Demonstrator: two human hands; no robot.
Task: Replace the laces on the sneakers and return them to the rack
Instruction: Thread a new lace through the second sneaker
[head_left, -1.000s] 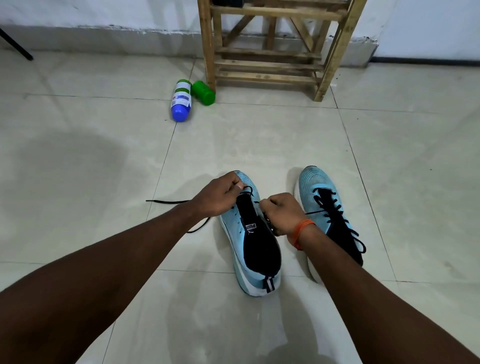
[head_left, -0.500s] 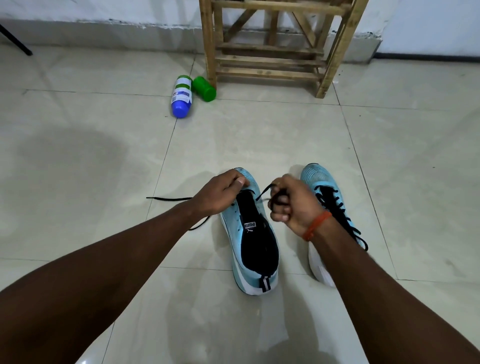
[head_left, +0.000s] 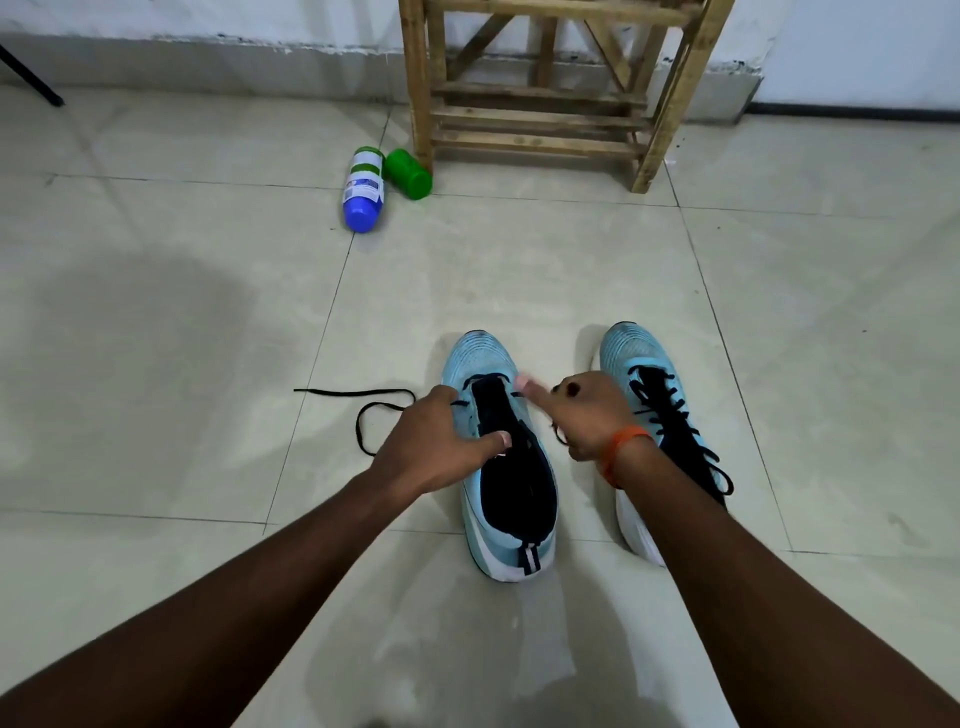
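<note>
The partly laced sneaker (head_left: 480, 358) stood on the tiled floor (head_left: 519, 270) just beside the laced sneaker (head_left: 631, 358), well short of the wooden rack (head_left: 540, 119). The left hand (head_left: 436, 447) gripped its side, thumb across the tongue. The right hand (head_left: 587, 415) was curled round the black lace (head_left: 374, 410), whose free end trailed left. Two bottles — blue-capped (head_left: 363, 187) and green (head_left: 409, 173) — lay by the rack.

Left sneaker (head_left: 478, 358) nearly unlaced, black lace (head_left: 353, 391) trailing left; right sneaker (head_left: 634, 358) laced; wooden rack (head_left: 540, 117) beyond

A bottle (head_left: 363, 189) and green jar (head_left: 409, 173) lie, perhaps touching, on tiles (head_left: 156, 364).
</note>
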